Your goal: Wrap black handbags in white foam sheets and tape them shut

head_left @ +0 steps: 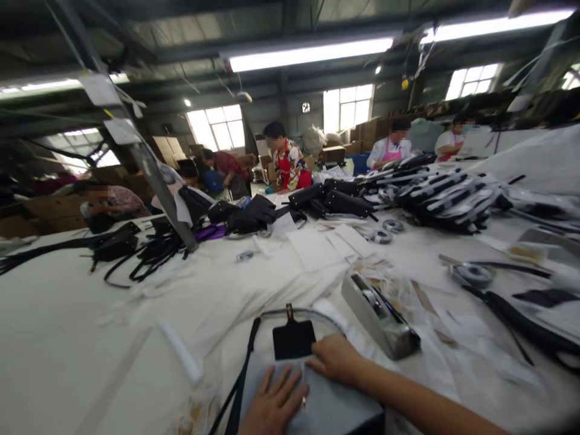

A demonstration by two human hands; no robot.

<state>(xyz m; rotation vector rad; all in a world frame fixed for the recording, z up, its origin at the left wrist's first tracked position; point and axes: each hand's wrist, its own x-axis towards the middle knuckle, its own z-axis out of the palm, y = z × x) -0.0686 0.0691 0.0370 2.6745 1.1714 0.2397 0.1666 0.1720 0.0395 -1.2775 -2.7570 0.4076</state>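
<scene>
A grey-blue bag (339, 402) with a black strap (243, 374) lies at the bottom centre of the head view. My left hand (275, 402) rests flat on it, fingers spread. Beyond the bag's top edge lies a black tag (294, 339) with a narrow tab. My right hand (336, 359) is at the tag's right side, fingers curled together at its edge by the top of the bag. The fingertips are partly hidden, but the tag's edge meets them.
A tape dispenser (380, 317) stands right of the bag, beside crumpled plastic. A white roll (181, 353) lies at left. Farther back are black bags (348, 202), tape rolls (381, 236) and a slanted metal post (156, 181). Several people work beyond the table.
</scene>
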